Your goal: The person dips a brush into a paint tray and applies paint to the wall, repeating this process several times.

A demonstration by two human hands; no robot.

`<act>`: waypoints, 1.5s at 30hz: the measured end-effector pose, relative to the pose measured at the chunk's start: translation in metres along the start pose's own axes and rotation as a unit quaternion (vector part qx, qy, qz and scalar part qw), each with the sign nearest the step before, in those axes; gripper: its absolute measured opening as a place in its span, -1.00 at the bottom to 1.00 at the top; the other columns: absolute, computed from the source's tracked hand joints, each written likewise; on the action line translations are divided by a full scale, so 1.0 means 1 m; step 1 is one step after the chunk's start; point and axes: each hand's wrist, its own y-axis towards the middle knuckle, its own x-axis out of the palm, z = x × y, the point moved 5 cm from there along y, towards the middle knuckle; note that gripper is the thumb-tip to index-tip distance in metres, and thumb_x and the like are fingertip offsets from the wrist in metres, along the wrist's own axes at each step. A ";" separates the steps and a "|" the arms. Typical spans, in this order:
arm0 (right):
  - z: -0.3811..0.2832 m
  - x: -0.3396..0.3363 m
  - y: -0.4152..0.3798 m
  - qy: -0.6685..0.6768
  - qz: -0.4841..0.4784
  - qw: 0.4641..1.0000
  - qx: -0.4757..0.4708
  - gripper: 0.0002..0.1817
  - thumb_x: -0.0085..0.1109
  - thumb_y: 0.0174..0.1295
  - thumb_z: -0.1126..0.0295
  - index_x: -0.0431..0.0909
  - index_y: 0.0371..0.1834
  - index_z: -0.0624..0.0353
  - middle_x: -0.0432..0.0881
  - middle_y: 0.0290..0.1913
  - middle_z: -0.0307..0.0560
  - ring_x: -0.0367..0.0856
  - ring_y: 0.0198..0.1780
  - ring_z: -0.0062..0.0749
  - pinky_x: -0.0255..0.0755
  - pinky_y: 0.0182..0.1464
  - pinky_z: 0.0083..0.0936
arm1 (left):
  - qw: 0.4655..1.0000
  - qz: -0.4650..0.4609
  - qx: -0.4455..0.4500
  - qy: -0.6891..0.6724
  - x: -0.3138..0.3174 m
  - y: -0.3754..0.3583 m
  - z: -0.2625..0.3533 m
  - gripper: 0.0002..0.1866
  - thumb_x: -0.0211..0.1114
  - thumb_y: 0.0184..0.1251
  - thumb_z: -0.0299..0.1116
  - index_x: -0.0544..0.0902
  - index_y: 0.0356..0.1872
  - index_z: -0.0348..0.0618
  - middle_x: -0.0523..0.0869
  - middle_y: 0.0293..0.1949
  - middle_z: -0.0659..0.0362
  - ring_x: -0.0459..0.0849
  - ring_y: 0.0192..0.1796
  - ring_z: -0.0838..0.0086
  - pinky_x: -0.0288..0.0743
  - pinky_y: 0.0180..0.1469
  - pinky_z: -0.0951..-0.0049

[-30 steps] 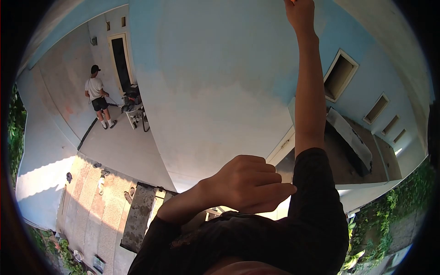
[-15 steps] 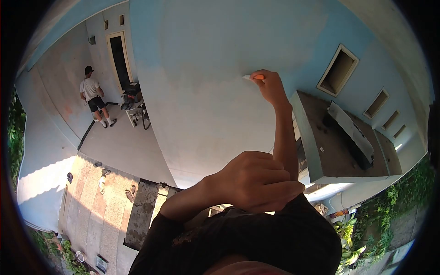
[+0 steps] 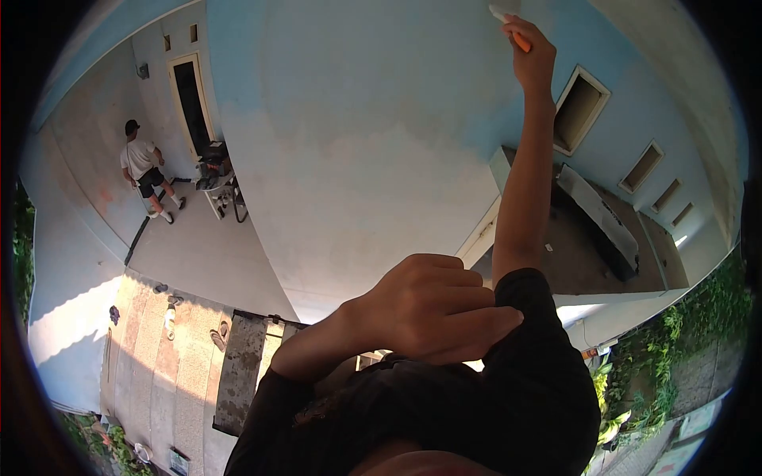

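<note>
Raised at the top right, my right hand (image 3: 530, 49) is closed round the orange handle of a scraper (image 3: 521, 40). The scraper's pale blade end lies at the upper part of the blue and grey wall (image 3: 357, 159). My left hand (image 3: 432, 309) is in front of my chest, fingers curled into a fist with the thumb along them. Whether anything is inside that fist is hidden.
A person (image 3: 143, 170) in a white shirt stands at the left near a table (image 3: 218, 186) with items on it. A window opening (image 3: 581, 109) and a ledge (image 3: 571, 262) are at the right. Sandals (image 3: 219, 335) lie on the paving below.
My right hand has moved up and to the right with the scraper, and that arm is stretched further. My left hand has barely moved. The person at the left has shifted their arms.
</note>
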 end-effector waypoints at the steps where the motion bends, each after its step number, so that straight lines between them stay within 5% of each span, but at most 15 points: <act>1: -0.011 0.006 -0.029 -0.029 -0.029 0.999 0.010 -0.83 0.34 0.33 0.62 0.77 -0.13 0.08 0.80 0.14 -0.13 0.77 0.16 -0.22 0.70 0.17 -0.39 | 1.000 -0.003 -0.002 -0.006 0.001 0.000 -0.001 -0.71 0.41 0.11 -0.49 0.81 -0.10 -0.20 0.43 -0.68 0.32 0.34 -0.71 0.57 0.11 -0.64 0.48; 9: -0.102 0.025 -0.242 0.077 -0.225 0.930 0.281 -0.74 0.28 0.15 0.77 0.74 -0.23 0.14 0.80 0.03 -0.07 0.77 0.10 -0.09 0.72 0.08 -0.38 | 0.999 -0.036 -0.024 -0.009 0.006 -0.004 -0.008 -0.66 0.40 0.09 -0.47 0.81 -0.05 -0.19 0.44 -0.68 0.32 0.35 -0.70 0.55 0.13 -0.62 0.47; 15: -0.145 -0.009 -0.272 0.151 -0.092 0.947 0.267 -0.87 0.27 0.33 0.67 0.72 -0.19 0.21 0.78 0.09 -0.01 0.78 0.13 -0.19 0.70 0.13 -0.40 | 0.998 -0.041 -0.044 -0.004 0.017 -0.008 -0.019 -0.67 0.41 0.08 -0.47 0.81 -0.06 -0.18 0.45 -0.68 0.32 0.37 -0.70 0.55 0.13 -0.62 0.46; 18: -0.148 -0.019 -0.304 0.216 -0.010 0.881 0.420 -0.93 0.28 0.42 0.56 0.65 -0.09 0.29 0.75 0.16 0.02 0.75 0.16 -0.25 0.63 0.24 -0.37 | 0.998 -0.043 -0.054 0.000 0.022 -0.010 -0.030 -0.69 0.42 0.08 -0.47 0.81 -0.09 -0.17 0.45 -0.68 0.32 0.37 -0.70 0.55 0.13 -0.62 0.46; 20: -0.154 -0.015 -0.338 0.405 0.151 0.632 0.643 -0.84 0.28 0.46 0.48 0.61 0.04 0.25 0.68 0.23 0.04 0.68 0.22 -0.31 0.59 0.35 -0.37 | 0.997 -0.044 -0.068 0.001 0.026 -0.013 -0.035 -0.71 0.42 0.08 -0.47 0.81 -0.11 -0.16 0.45 -0.69 0.32 0.36 -0.70 0.55 0.13 -0.62 0.46; 21: -0.158 -0.016 -0.348 0.446 0.160 0.558 0.681 -0.75 0.27 0.49 0.42 0.53 0.15 0.20 0.65 0.21 0.01 0.65 0.22 -0.32 0.57 0.38 -0.35 | 0.996 -0.048 -0.071 0.011 0.026 -0.013 -0.038 -0.72 0.43 0.08 -0.47 0.81 -0.12 -0.15 0.45 -0.69 0.32 0.36 -0.70 0.55 0.12 -0.62 0.46; 22: -0.158 -0.018 -0.360 0.446 0.159 0.552 0.687 -0.75 0.27 0.49 0.42 0.53 0.15 0.20 0.65 0.21 0.01 0.65 0.22 -0.32 0.57 0.38 -0.35 | 0.996 -0.052 -0.072 0.024 0.026 -0.014 -0.041 -0.73 0.43 0.09 -0.47 0.81 -0.14 -0.15 0.45 -0.69 0.32 0.36 -0.70 0.55 0.11 -0.62 0.45; 24: -0.162 -0.010 -0.404 0.513 0.209 0.377 0.742 -0.74 0.28 0.49 0.40 0.51 0.15 0.16 0.65 0.13 -0.04 0.66 0.18 -0.33 0.59 0.37 -0.34 | 0.994 -0.054 -0.080 0.059 0.020 -0.016 -0.050 -0.70 0.44 0.01 -0.56 0.80 -0.15 -0.14 0.43 -0.72 0.33 0.35 -0.71 0.56 0.13 -0.61 0.46; 28: -0.163 0.002 -0.447 0.590 0.190 0.280 0.733 -0.79 0.29 0.49 0.36 0.53 0.07 0.12 0.71 0.03 -0.11 0.70 0.13 -0.34 0.63 0.33 -0.41 | 0.985 -0.053 -0.118 0.113 -0.007 -0.019 -0.073 -0.65 0.35 -0.05 -0.70 0.79 -0.17 -0.21 0.52 -0.72 0.31 0.39 -0.72 0.57 0.18 -0.60 0.48; 45: -0.156 0.006 -0.429 0.592 0.171 0.282 0.736 -0.93 0.28 0.48 0.45 0.59 -0.08 0.15 0.71 0.02 -0.13 0.70 0.16 -0.38 0.61 0.38 -0.43 | 0.969 -0.057 -0.170 0.171 -0.021 -0.028 -0.100 -0.67 0.35 -0.05 -0.70 0.79 -0.20 -0.18 0.48 -0.73 0.34 0.41 -0.72 0.57 0.22 -0.59 0.48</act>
